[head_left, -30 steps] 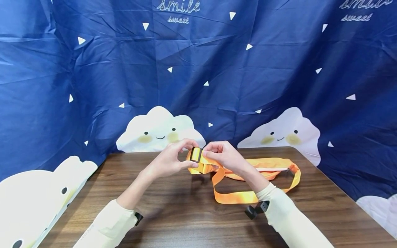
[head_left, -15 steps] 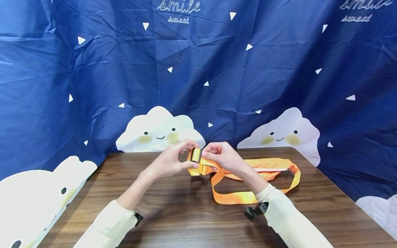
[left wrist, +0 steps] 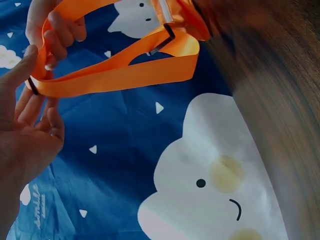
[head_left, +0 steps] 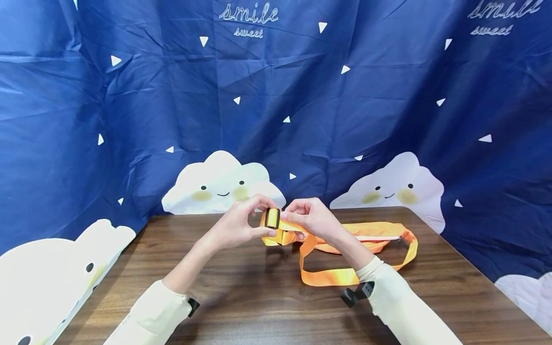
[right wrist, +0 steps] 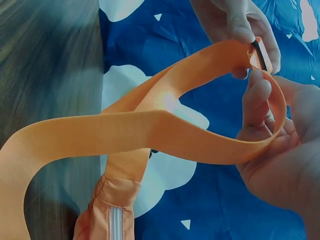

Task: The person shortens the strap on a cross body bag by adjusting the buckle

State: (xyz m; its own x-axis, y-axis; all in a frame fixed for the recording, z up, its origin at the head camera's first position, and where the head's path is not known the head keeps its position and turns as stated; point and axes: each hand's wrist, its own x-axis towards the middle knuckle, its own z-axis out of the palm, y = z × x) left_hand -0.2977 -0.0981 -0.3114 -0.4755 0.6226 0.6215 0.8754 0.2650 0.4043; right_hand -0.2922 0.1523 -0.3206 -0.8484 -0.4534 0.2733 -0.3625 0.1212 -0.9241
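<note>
In the head view, my left hand [head_left: 235, 224] pinches the black slide buckle [head_left: 272, 218] on an orange webbing strap, thumb below and fingers above. Close beside it, my right hand [head_left: 314, 219] pinches the strap [head_left: 329, 278] between thumb and fingers. The right wrist view has the buckle [right wrist: 260, 55] at the left hand's fingertips, with a loop of strap [right wrist: 200, 145] curving past the right hand [right wrist: 287, 150]. From the hands the strap runs to an orange waist bag [head_left: 381, 229] with a white zip, partly hidden behind the right forearm.
The bag lies on a brown wood-grain table [head_left: 241, 306]. Behind the table hangs a dark blue curtain [head_left: 284, 86] printed with white clouds and triangles. Dark wrist devices show at both sleeve cuffs.
Both hands keep their hold near the buckle and have barely moved. The hanging strap by the right hand has shifted slightly to the right. The head view has tilted a little upward.
</note>
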